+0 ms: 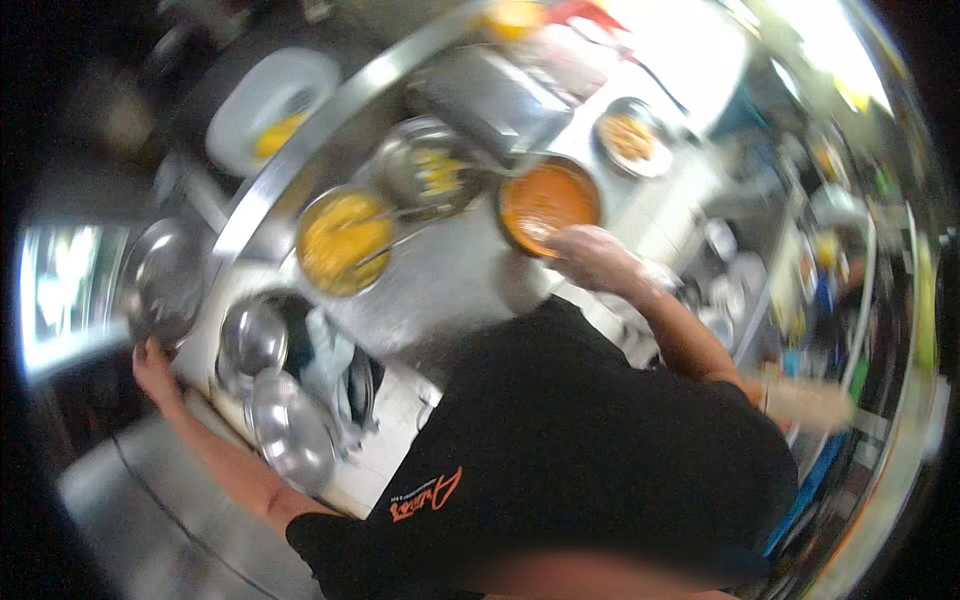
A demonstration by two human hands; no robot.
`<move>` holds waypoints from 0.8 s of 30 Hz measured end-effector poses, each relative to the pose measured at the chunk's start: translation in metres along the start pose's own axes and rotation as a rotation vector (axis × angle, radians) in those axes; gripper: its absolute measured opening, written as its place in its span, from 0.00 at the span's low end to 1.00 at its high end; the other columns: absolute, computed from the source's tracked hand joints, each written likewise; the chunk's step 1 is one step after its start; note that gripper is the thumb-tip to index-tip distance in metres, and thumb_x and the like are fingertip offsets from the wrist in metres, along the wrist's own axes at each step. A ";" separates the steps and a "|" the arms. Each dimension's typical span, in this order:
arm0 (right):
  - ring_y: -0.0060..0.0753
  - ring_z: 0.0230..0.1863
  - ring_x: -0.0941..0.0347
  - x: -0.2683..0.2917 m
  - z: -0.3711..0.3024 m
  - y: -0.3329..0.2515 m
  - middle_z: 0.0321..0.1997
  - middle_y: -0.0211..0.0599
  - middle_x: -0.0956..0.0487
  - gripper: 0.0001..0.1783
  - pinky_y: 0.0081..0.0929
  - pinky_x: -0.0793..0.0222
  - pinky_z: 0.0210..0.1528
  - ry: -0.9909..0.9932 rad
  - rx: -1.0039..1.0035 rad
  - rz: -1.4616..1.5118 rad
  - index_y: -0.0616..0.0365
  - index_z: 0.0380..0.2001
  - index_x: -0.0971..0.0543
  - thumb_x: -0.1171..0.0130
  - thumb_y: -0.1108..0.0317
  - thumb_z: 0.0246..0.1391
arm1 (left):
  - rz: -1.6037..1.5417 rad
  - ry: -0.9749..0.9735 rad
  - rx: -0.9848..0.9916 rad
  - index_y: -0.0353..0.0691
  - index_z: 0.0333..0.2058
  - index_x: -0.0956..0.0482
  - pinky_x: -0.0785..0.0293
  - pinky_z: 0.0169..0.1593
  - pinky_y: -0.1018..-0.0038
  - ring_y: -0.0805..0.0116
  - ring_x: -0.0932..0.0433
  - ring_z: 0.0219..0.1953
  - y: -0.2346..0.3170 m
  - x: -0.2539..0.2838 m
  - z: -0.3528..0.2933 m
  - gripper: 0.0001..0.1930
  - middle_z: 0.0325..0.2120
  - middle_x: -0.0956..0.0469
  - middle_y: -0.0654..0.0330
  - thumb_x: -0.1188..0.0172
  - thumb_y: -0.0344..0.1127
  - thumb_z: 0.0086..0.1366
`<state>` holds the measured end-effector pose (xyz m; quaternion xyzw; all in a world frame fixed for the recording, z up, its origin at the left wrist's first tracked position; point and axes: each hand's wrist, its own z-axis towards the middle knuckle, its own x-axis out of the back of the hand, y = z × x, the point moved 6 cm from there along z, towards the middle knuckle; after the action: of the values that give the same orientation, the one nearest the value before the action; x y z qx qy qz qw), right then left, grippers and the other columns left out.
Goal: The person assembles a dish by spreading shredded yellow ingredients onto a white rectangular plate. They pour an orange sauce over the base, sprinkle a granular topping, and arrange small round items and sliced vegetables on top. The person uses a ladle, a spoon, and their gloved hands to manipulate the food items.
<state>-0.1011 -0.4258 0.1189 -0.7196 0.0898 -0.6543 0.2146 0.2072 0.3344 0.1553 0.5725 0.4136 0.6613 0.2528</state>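
Blur hides fingers: can't tell grip on either hand. Your L hand (153,372) is at the rim of the round shiny metal bowl (165,275), 9 o'clock; R hand (598,262) at rim of the orange-sauce pan (504,214), approx 1 o'clock. Orange lettering (440,492) on your blk tee (600,420).

From the wearer's head, one fisheye camera is looking closely down over a black short-sleeved shirt (600,420) at five o'clock and a flat grey metal worktop (440,268) at eleven.
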 end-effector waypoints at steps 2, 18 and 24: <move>0.53 0.46 0.22 0.020 0.028 -0.012 0.39 0.49 0.19 0.18 0.46 0.27 0.50 -0.122 -0.086 0.067 0.59 0.49 0.22 0.41 0.58 0.63 | 0.744 0.291 -0.237 0.24 0.37 0.19 0.21 0.42 0.56 0.48 0.16 0.32 0.011 0.010 0.093 0.29 0.30 0.16 0.44 0.43 0.53 0.66; 0.34 0.47 0.19 0.066 -0.172 0.194 0.44 0.45 0.16 0.29 0.31 0.25 0.51 0.194 -0.928 0.356 0.62 0.57 0.23 0.43 0.47 0.66 | 0.449 -0.169 -0.445 0.36 0.50 0.22 0.24 0.49 0.60 0.61 0.21 0.46 0.112 -0.188 0.228 0.20 0.48 0.21 0.52 0.43 0.46 0.69; 0.24 0.32 0.26 0.114 -0.149 0.420 0.30 0.30 0.21 0.20 0.31 0.28 0.35 0.622 -0.845 0.826 0.57 0.41 0.20 0.42 0.50 0.64 | 0.099 -0.013 -0.580 0.39 0.63 0.29 0.34 0.66 0.65 0.60 0.26 0.59 0.353 -0.206 -0.064 0.22 0.58 0.25 0.52 0.48 0.44 0.76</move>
<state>-0.1694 -0.8756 0.0508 -0.4262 0.6644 -0.6038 0.1112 0.2395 -0.0360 0.3375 0.5001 0.1773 0.7598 0.3757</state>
